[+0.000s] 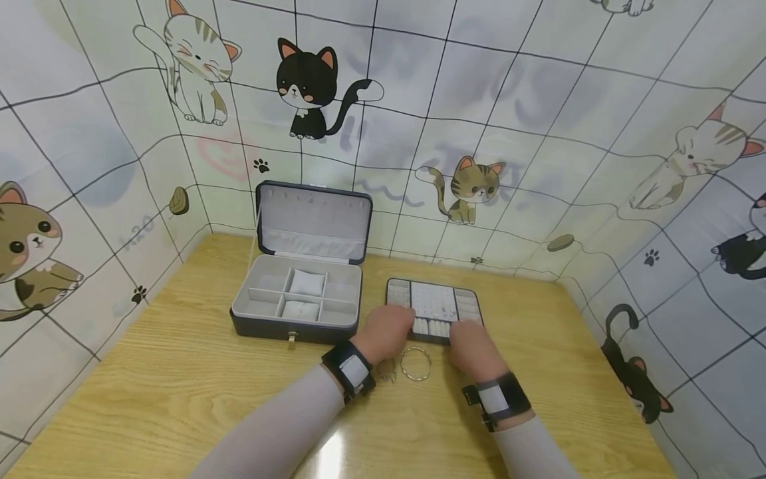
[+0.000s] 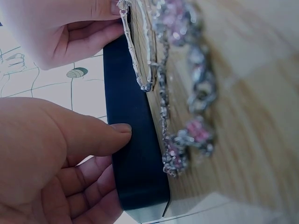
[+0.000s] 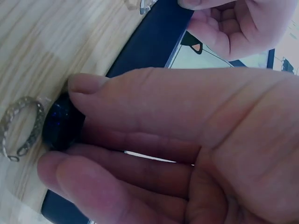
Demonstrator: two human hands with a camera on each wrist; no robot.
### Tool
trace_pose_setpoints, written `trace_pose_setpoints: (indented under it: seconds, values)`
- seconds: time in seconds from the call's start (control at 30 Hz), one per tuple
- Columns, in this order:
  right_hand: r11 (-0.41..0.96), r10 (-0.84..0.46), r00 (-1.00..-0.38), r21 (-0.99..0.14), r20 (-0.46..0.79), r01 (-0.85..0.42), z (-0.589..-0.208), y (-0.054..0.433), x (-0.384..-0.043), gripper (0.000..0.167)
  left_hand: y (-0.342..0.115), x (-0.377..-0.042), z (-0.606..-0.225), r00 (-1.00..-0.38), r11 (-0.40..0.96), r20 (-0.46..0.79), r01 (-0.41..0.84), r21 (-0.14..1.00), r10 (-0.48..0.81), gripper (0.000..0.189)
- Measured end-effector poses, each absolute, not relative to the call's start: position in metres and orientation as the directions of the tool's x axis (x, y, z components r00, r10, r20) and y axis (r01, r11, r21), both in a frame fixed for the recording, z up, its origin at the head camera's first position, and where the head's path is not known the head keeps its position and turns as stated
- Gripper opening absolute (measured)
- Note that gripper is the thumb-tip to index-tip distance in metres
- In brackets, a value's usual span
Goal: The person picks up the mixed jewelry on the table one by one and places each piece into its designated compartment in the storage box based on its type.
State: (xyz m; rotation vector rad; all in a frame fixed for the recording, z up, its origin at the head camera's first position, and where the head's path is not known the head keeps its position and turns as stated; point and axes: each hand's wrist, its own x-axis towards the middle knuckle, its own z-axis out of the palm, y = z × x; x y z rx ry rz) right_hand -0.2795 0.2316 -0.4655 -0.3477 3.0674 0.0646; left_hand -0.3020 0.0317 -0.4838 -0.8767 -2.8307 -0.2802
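Observation:
A flat jewelry tray (image 1: 433, 299), dark blue outside with pale compartments, lies on the table. My left hand (image 1: 389, 329) grips its front left corner, the thumb resting on the dark side wall (image 2: 133, 154) and the other fingers curled behind. At the front right corner, my right hand (image 1: 477, 349) pinches a glossy dark oval piece (image 3: 63, 122) between thumb and finger; its kind is unclear. Close to these fingertips lies a textured silver hoop (image 3: 36, 126). In front of the tray are a thin bangle (image 1: 415, 380) and a chain bracelet with pink stones (image 2: 198, 130).
To the left stands an open jewelry box (image 1: 263, 327) with its lid (image 1: 314, 219) raised. Two small white cushions (image 1: 308, 283) sit in its compartments. A cat-print cloth (image 1: 407, 133) surrounds the wooden table (image 1: 179, 372) at the back and sides.

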Motion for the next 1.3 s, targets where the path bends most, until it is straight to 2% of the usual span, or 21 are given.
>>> trace_pose_setpoints:
  seconds: [0.47, 0.7, 0.9, 1.07, 1.3]
  values:
    - [0.983, -0.184, -0.979, -0.017, -0.086, -0.183, -0.462, 0.227, -0.277, 0.008, 0.032, -0.302, -0.484, -0.819, 0.813, 0.189, 0.567, 0.132, 0.541, 0.007]
    - [0.983, -0.181, -0.971, -0.057, -0.157, -0.174, -0.463, 0.234, -0.282, 0.011, 0.032, -0.303, -0.485, -0.816, 0.809, 0.203, 0.571, 0.136, 0.542, 0.006]
    - [0.975, -0.179, -0.964, -0.169, -0.199, -0.146, -0.46, 0.246, -0.287, 0.022, 0.031, -0.303, -0.482, -0.818, 0.811, 0.191, 0.569, 0.135, 0.542, 0.005]
    - [0.954, -0.177, -0.959, -0.278, -0.22, -0.112, -0.453, 0.258, -0.289, 0.019, 0.032, -0.304, -0.482, -0.83, 0.819, 0.169, 0.555, 0.144, 0.532, 0.004]
    - [0.925, -0.236, -0.962, -0.334, -0.138, -0.179, -0.445, 0.272, -0.293, 0.014, 0.033, -0.304, -0.486, -0.831, 0.822, 0.165, 0.552, 0.139, 0.531, 0.006]
